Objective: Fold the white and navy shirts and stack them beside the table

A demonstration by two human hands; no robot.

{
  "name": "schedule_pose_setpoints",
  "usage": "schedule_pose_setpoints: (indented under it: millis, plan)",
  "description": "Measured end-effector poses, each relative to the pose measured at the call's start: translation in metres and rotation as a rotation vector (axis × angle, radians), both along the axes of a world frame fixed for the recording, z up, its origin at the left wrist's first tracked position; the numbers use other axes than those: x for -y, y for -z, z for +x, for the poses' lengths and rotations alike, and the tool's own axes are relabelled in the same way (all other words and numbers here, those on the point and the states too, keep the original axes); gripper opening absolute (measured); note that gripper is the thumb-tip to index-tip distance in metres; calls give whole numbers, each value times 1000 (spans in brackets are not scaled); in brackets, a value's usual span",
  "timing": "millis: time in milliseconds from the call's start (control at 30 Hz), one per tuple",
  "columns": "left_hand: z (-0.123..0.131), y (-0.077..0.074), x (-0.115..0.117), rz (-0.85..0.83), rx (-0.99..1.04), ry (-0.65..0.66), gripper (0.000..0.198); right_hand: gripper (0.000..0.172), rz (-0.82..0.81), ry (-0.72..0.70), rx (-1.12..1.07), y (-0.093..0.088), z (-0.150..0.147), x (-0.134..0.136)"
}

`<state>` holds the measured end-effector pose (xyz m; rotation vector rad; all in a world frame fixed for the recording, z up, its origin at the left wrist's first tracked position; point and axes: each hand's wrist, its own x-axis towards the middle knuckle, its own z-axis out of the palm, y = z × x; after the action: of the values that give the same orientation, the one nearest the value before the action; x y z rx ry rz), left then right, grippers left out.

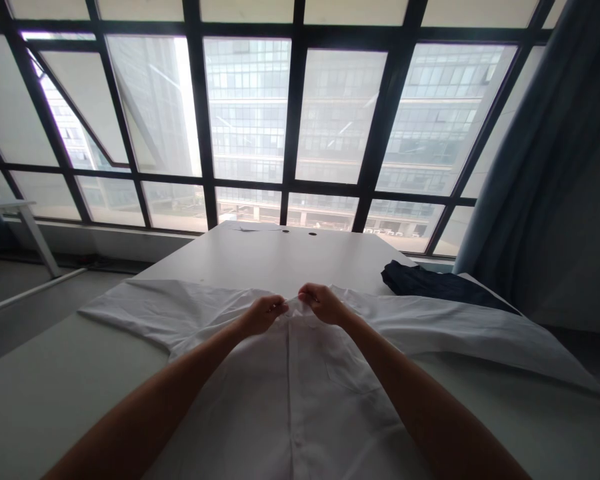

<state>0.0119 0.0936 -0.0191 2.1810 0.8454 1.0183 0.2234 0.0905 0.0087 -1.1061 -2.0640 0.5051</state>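
A white shirt [300,387] lies spread flat on the white table [280,257], its sleeves stretched out to the left and right and its button placket running down the middle. My left hand [263,313] and my right hand [323,303] meet at the collar end, at the far edge of the shirt. Both hands are closed in a pinch on the cloth there, a few centimetres apart.
A dark folded garment [430,283] lies on the table's far right, touching the right sleeve. Two small dark spots [313,233] mark the far edge. Beyond stand large windows [250,113], a blue curtain [545,167] at right and another white table [10,207] at left.
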Motion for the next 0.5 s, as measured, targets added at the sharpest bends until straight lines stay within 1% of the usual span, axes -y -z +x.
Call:
schedule_pose_setpoints:
  millis: [133,233,300,367,500]
  plan:
    - [-1,2,-4,-144,52,26,37,17,-83,7,-78,10,0,-4]
    - [-1,3,-6,-215,114,56,42,19,-83,19,-98,15,2,-6]
    - [-1,4,-7,-249,119,67,45,21,-86,38,-100,17,3,-6]
    - [-1,5,-7,-229,82,58,42,22,-87,61,-106,18,3,-7]
    - [-3,5,-5,-66,-31,8,31,25,-148,74,-176,16,3,-7]
